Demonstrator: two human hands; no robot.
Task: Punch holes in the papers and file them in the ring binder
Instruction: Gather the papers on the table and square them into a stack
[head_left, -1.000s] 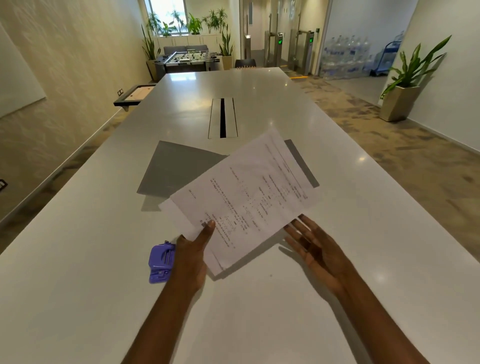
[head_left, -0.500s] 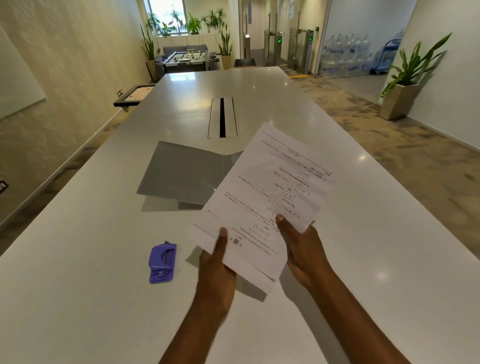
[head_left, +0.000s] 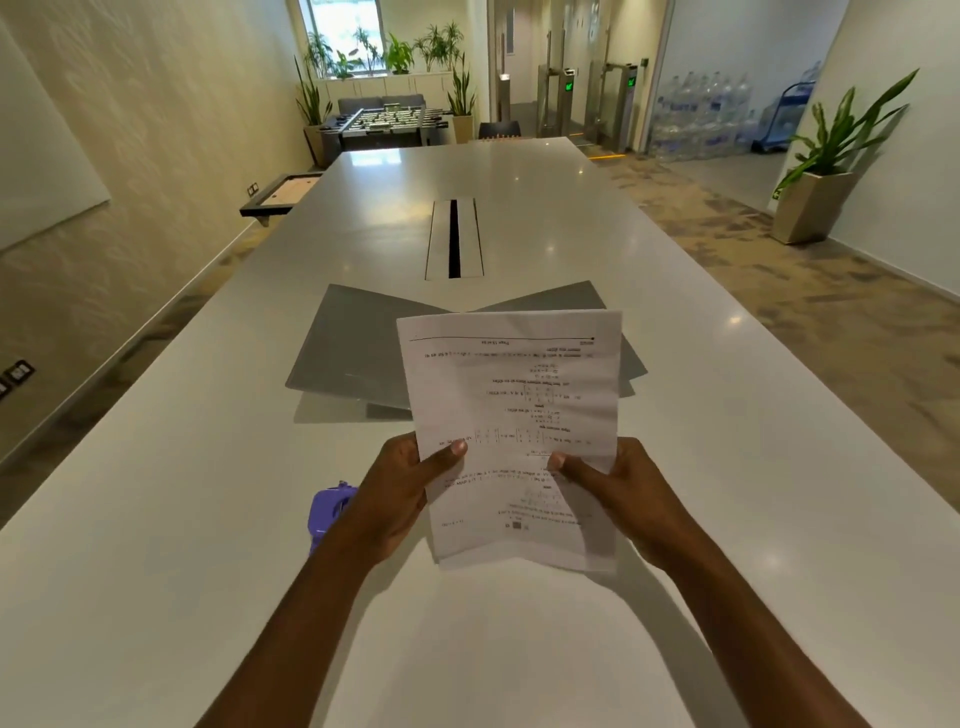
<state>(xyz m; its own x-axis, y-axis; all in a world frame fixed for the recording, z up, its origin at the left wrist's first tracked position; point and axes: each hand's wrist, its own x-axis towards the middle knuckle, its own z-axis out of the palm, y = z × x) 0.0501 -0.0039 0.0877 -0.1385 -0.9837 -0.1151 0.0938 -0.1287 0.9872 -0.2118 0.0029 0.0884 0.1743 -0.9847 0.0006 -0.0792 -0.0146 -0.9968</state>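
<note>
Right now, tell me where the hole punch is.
The purple hole punch sits on the white table, partly hidden behind the left hand, left of the papers.

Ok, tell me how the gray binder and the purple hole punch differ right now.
The gray binder lies open and flat across the table beyond the papers; the purple hole punch is a small, chunky thing nearer the person. The binder is partly hidden by the papers, the punch by the left hand. Both rest on the table, untouched.
</note>
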